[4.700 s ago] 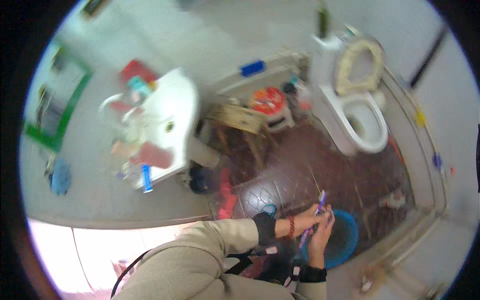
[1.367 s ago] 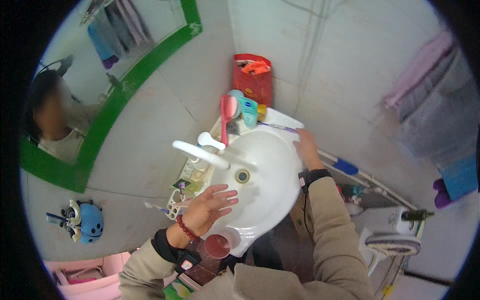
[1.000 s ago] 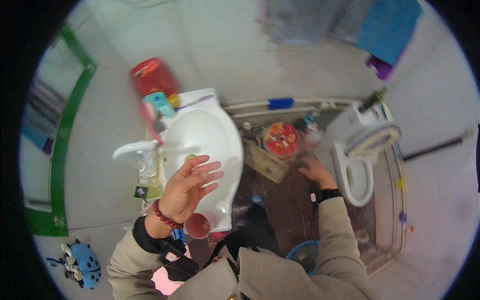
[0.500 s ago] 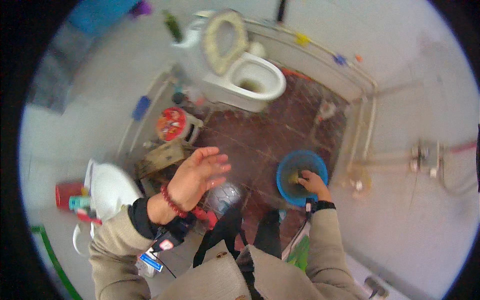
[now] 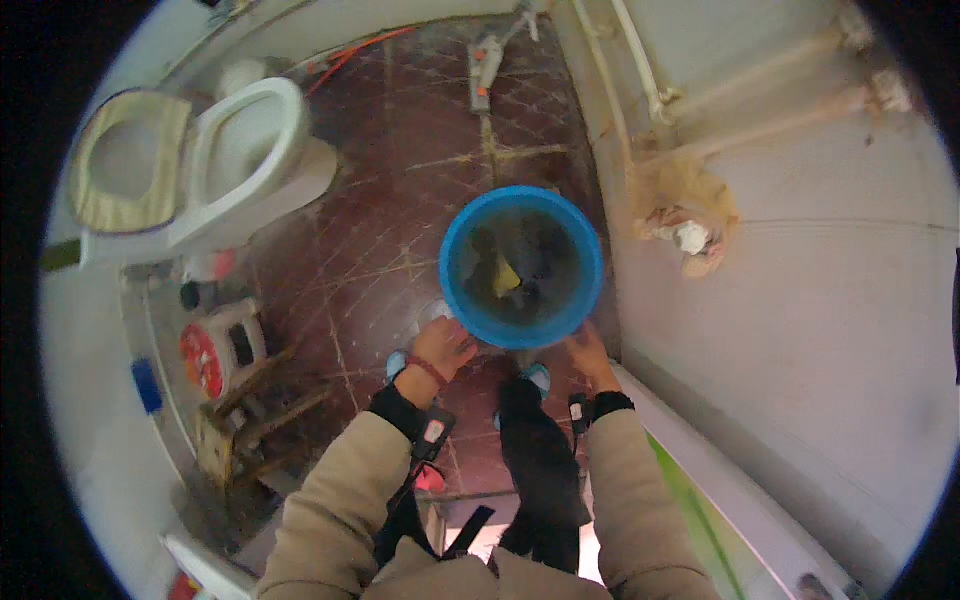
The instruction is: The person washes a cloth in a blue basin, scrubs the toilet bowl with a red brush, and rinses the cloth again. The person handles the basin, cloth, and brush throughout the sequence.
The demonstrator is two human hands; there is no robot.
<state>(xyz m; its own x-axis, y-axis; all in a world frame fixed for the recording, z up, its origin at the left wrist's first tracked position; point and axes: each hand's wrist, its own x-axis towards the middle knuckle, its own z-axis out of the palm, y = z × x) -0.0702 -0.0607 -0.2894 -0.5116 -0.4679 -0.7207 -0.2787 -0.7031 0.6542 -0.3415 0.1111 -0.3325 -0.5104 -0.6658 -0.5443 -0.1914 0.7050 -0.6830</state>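
Observation:
A round blue basin (image 5: 450, 262) is in front of me, with dark, murky water in it. A small yellowish piece (image 5: 507, 277), perhaps a sponge or cloth, shows in the water. At the basin's near left edge, my left hand (image 5: 443, 347), with a red bead bracelet at the wrist, has its fingers closed on the rim. My right hand (image 5: 588, 352) grips the near right edge, its fingertips partly hidden. The frames do not show clearly whether the basin touches the floor.
A white toilet (image 5: 250, 165) with a raised, covered seat stands far left. Nearer are a stool with a red top (image 5: 205, 360) and a low wooden frame (image 5: 225, 440). Pipes (image 5: 640, 60) and a yellowish bag (image 5: 690, 200) line the right wall. My feet are just behind the basin.
My right hand has come out of the basin to its near right edge. My left hand has dropped from mid-air to the near left rim. The view has swung right, and the basin looks larger.

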